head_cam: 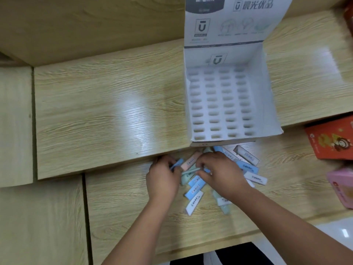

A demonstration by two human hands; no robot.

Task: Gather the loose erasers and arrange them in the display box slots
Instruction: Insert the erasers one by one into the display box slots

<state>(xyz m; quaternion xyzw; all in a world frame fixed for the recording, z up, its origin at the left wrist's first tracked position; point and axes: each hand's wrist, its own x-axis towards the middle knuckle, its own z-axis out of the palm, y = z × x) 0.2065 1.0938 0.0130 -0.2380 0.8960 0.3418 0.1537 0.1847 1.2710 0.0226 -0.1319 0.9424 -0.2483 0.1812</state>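
**Grips curled in a heap of loose pastel rectangular erasers (pixel 194 185)**

The left hand (pixel 162 178) has its grip narrowed to a pinch on a slim blue eraser (pixel 176 165). The right hand (pixel 221 171) curls its fingers into the heap, seemingly around a thin pale-green eraser (pixel 191 170) — blur makes that hard to confirm. The heap lies on the pale wood-grain surface (pixel 95 115), just in front of the open white cardboard display box (pixel 272 104), whose white slotted tray (pixel 219 104) shows rows of oval slots. A red printed box (pixel 332 140) and a pink box (pixel 342 188) sit at the right.
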